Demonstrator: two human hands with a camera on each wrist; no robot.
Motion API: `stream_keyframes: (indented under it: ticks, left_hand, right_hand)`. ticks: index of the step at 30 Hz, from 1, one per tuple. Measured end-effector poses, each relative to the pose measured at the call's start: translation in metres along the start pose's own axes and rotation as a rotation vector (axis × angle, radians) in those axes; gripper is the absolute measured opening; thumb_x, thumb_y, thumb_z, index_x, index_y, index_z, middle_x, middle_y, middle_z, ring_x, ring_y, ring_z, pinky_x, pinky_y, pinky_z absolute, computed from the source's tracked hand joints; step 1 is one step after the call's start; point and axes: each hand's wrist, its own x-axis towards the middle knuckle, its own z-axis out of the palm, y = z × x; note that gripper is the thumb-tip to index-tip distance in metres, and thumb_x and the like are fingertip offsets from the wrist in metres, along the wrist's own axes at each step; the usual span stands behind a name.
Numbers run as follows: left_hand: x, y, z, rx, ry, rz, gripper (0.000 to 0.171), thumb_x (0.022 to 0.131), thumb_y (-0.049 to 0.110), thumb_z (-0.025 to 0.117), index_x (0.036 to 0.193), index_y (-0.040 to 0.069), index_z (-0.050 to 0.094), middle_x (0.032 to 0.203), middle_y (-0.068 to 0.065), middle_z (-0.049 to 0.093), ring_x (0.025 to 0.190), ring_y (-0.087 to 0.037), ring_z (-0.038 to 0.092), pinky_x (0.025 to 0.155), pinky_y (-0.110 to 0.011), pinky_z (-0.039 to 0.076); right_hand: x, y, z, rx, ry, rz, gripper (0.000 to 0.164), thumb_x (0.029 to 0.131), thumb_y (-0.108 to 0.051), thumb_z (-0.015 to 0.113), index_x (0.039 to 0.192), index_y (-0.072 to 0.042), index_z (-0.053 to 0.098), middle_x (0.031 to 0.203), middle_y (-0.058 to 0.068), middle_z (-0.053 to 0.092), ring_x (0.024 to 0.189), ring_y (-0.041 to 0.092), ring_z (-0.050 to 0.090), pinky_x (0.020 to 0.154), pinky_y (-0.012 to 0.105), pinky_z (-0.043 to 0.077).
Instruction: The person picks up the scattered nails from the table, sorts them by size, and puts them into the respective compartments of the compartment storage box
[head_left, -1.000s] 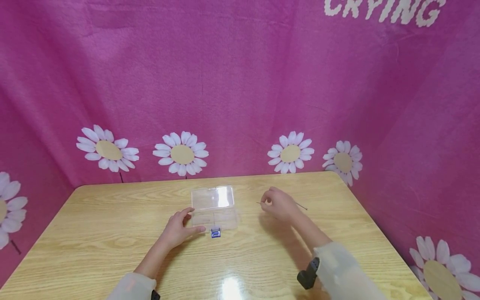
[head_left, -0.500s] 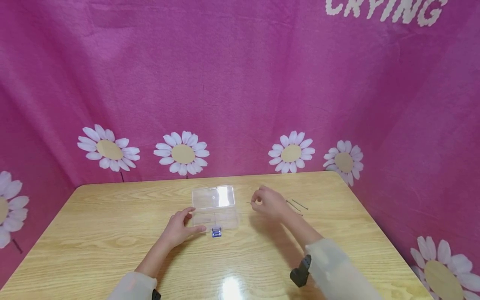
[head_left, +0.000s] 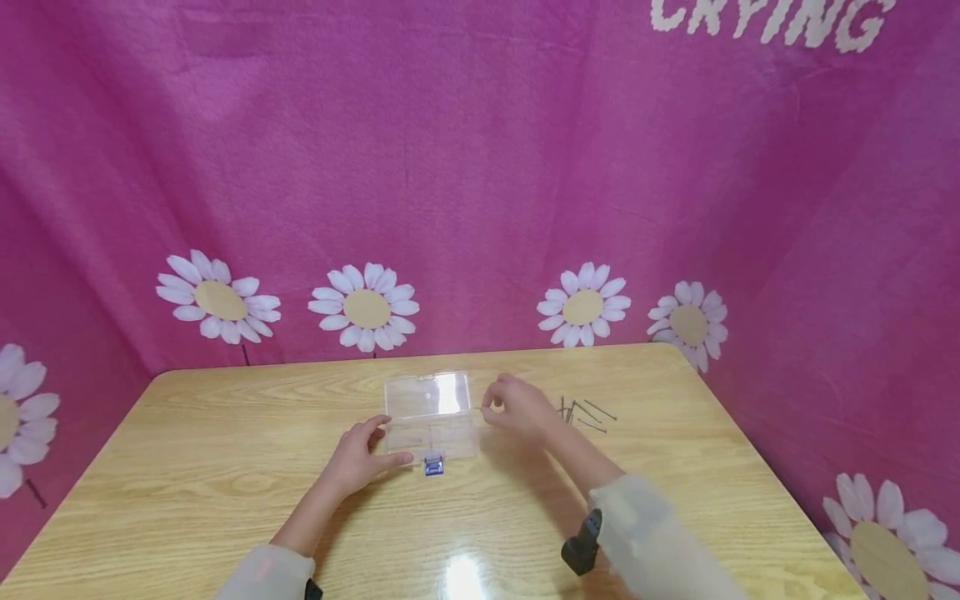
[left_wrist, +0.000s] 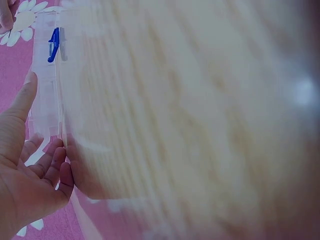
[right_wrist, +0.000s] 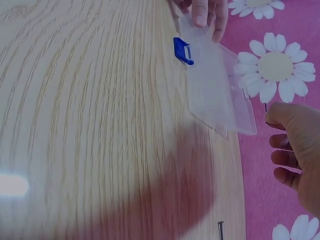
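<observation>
A clear plastic box (head_left: 454, 448) with a blue latch (head_left: 433, 466) lies on the table, its lid (head_left: 408, 397) swung back. My left hand (head_left: 358, 457) holds the box at its left end, thumb along the front and fingers at the side. A thin nail (head_left: 477, 408) is pinched between the thumb and forefinger of my right hand (head_left: 519, 408), just right of the box and above the table. Most of that nail is hidden by the fingers. Whether the box's compartments hold anything is too faint to tell.
Several loose nails (head_left: 592, 425) lie on the wooden table (head_left: 225, 467) to the right of my right hand, partly behind its wrist. A pink cloth (head_left: 480, 208) with white daisies hangs behind the table and along both sides.
My right hand has moved left toward the box with the nail, uncovering more of the loose nails on the table. The left hand and the box stay in place.
</observation>
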Motion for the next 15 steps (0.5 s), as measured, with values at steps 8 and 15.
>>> stream_keyframes:
  ticks: [8, 15]
  left_hand:
    - [0.0, 0.001, 0.0, 0.006, -0.001, 0.006, 0.081, 0.073, 0.042, 0.077, 0.137, 0.004, 0.043, 0.122, -0.019, 0.055, 0.113, -0.03, 0.05, 0.097, -0.049, 0.043]
    - [0.0, 0.0, 0.0, -0.004, -0.002, 0.002, 0.081, 0.073, 0.042, 0.077, 0.137, 0.005, 0.043, 0.123, -0.019, 0.054, 0.113, -0.03, 0.05, 0.098, -0.048, 0.042]
  right_hand:
    - [0.004, -0.006, 0.009, 0.045, -0.049, 0.04, 0.009, 0.086, -0.019, 0.061, 0.089, -0.014, 0.067, 0.093, 0.001, 0.057, 0.085, 0.015, 0.054, 0.077, 0.031, 0.048]
    - [0.008, -0.015, 0.014, 0.065, -0.074, 0.031, 0.011, 0.087, -0.02, 0.06, 0.092, -0.013, 0.067, 0.095, 0.0, 0.057, 0.087, 0.015, 0.055, 0.08, 0.031, 0.048]
